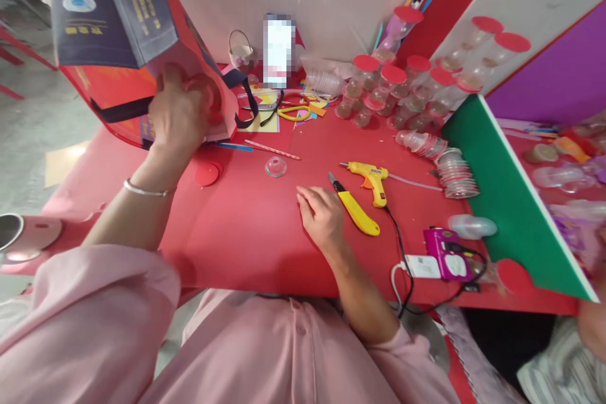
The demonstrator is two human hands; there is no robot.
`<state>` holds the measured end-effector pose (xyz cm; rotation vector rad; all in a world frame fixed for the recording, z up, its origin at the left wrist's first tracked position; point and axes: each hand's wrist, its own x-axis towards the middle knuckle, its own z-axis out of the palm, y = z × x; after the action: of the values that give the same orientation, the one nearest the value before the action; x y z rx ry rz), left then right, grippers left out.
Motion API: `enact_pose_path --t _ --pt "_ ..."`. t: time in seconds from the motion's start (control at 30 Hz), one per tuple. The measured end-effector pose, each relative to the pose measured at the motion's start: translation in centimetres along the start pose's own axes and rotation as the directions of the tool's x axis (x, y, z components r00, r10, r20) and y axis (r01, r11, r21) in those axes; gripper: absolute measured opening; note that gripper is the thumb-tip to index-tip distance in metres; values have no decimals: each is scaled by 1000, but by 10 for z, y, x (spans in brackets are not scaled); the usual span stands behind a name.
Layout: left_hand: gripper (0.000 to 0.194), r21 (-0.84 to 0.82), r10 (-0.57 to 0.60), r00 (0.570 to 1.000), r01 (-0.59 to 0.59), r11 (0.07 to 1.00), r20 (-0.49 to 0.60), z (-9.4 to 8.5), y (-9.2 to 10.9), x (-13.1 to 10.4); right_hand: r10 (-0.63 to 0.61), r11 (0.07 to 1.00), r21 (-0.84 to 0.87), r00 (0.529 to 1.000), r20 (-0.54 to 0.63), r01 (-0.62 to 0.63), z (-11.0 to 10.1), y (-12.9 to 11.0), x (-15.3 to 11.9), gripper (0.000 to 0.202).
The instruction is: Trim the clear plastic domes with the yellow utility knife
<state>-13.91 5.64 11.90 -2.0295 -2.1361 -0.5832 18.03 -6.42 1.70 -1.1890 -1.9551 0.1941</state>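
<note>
My left hand [175, 110] reaches into a red and dark-blue bag [118, 12] tipped open at the left. Its fingers are partly hidden inside, beside red round pieces [208, 101]. My right hand [322, 218] rests on the red table [246, 233], fingers loosely curled together, with nothing visible in them. Just right of it lies a yellow utility knife [358, 211], apart from the fingers. A yellow glue gun [372, 182] lies beyond the knife. Between my hands stands a small clear plastic dome [276, 166]. Red discs [207, 173] lie below the bag's mouth.
Several hourglass-shaped plastic pieces with red tops [392, 74] stand at the back right. Stacked clear cups [457, 173] lie against a green divider [502, 202]. A purple power strip [449, 255] with cables sits front right. Scissors [294, 113] and a lit phone [278, 50] are at the back.
</note>
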Motion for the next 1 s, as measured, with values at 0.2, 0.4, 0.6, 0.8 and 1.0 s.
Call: enact_pose_path --t 0.2,0.4,0.6,0.8,1.0 --pt "59 -286 -5 992 41 958 123 41 2 -67 75 997 31 997 34 -76 -3 -1 -2 36" --pt "51 -278 84 991 -52 959 103 76 3 -78 68 996 -67 996 56 -64 -1 -1 -2 39" --pt "80 -199 119 990 -131 971 -69 66 15 -84 67 998 4 997 29 -68 3 3 -3 24" --pt "62 -226 289 952 -262 938 97 64 67 -86 75 997 -27 996 53 -74 -1 -3 -5 40" --pt "41 -465 335 935 -244 851 121 71 95 -86 207 973 111 978 -15 -204 -7 -6 0 34"
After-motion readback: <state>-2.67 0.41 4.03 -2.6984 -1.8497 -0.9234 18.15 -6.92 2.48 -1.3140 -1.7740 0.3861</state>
